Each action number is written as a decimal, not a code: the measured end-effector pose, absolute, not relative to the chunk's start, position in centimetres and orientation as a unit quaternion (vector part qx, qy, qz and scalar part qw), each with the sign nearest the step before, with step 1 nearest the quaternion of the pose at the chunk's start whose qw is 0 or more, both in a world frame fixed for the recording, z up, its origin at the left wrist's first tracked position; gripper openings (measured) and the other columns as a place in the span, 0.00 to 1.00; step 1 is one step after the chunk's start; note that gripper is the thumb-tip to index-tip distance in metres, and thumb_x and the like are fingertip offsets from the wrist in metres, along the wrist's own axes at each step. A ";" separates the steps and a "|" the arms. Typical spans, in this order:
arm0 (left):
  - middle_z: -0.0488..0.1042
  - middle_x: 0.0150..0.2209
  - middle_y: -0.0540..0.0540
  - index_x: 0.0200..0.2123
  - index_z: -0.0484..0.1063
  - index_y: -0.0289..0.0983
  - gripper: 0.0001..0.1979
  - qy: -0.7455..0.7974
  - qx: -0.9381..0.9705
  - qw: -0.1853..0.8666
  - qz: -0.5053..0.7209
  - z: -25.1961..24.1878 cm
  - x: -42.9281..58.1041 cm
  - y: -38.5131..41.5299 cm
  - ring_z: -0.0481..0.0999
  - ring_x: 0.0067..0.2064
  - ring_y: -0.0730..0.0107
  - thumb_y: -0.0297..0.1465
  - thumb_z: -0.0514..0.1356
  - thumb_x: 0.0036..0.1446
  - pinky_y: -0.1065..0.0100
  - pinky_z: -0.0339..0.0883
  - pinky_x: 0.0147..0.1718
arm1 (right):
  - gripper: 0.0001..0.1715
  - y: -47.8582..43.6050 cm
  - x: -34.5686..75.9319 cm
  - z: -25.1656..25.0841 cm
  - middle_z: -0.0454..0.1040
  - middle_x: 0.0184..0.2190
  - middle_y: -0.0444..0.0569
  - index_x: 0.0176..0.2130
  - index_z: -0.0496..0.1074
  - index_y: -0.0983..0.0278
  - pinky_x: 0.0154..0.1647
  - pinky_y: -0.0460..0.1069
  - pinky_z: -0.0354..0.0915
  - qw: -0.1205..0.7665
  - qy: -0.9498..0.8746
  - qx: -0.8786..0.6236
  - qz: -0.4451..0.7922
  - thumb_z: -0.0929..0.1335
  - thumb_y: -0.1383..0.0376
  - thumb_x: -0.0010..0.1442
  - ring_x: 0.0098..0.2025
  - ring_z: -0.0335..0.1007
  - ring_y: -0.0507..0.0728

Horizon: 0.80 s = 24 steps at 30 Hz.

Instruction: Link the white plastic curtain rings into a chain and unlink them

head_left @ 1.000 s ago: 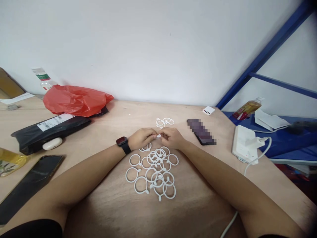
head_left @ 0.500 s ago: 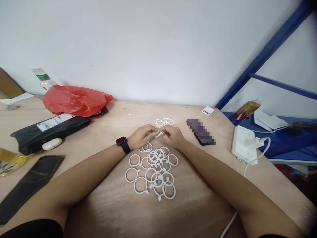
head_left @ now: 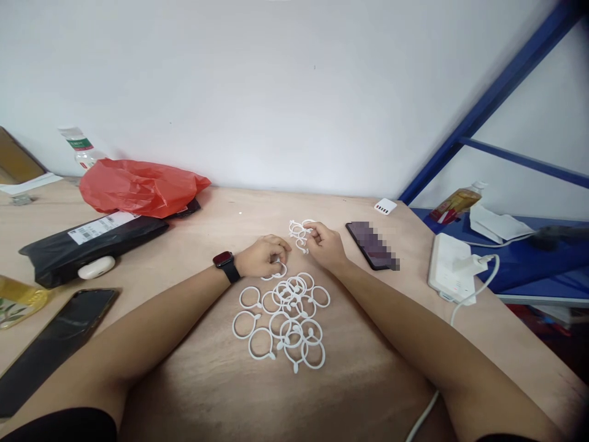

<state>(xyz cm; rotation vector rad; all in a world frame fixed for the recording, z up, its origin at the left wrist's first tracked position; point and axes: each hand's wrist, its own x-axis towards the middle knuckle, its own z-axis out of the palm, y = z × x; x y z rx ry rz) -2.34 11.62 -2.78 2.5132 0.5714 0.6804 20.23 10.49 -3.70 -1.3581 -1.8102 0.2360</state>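
Note:
My left hand (head_left: 263, 255), wearing a black watch (head_left: 224, 260) on its wrist, is curled down with its fingers pinched at a white plastic curtain ring (head_left: 281, 271), partly hidden beneath it. My right hand (head_left: 326, 244) is at the edge of a small far group of white rings (head_left: 297, 228), thumb and fingers slightly apart. One ring (head_left: 301, 247) of that group lies right beside its fingertips. Nearer to me, several more white rings (head_left: 261, 344) with small tabs lie spread and overlapping on the wooden table (head_left: 207, 380).
To the left are a red plastic bag (head_left: 142, 184), a black parcel (head_left: 101, 242), a white earbud case (head_left: 96, 267) and a dark phone (head_left: 59, 344). On the right lie another phone (head_left: 368, 242), a white charger (head_left: 385, 206) and a power strip (head_left: 448, 264) with a cable.
My hands, which met around a small white piece, have parted. The right moved slightly up to the far rings, where a ring now lies; the left moved back towards the nearer rings.

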 end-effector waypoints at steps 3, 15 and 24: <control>0.77 0.40 0.44 0.35 0.73 0.37 0.04 0.230 0.896 0.243 0.293 -2.8 -2.4 11.6 0.75 0.43 0.65 0.28 0.58 0.57 0.62 0.67 0.47 | 0.17 10.1 20.1 -3.7 0.75 0.25 0.43 0.44 0.75 0.61 0.29 0.45 0.64 0.419 -0.740 -0.515 0.110 0.64 0.68 0.55 0.24 0.69 0.51; 0.79 0.37 0.45 0.41 0.75 0.35 0.13 0.287 0.847 0.227 0.386 -2.7 -2.6 11.3 0.77 0.36 0.70 0.39 0.61 0.60 0.69 0.71 0.38 | 0.07 9.3 19.2 -3.1 0.78 0.28 0.44 0.36 0.77 0.61 0.31 0.44 0.62 0.320 -0.851 -0.398 0.120 0.68 0.64 0.58 0.27 0.70 0.50; 0.80 0.36 0.45 0.42 0.77 0.36 0.11 0.259 0.864 0.211 0.378 -2.5 -2.7 11.1 0.77 0.36 0.70 0.34 0.60 0.59 0.69 0.70 0.39 | 0.05 9.0 18.8 -3.0 0.77 0.26 0.43 0.34 0.76 0.62 0.29 0.43 0.60 0.309 -0.858 -0.393 0.118 0.68 0.65 0.58 0.25 0.68 0.49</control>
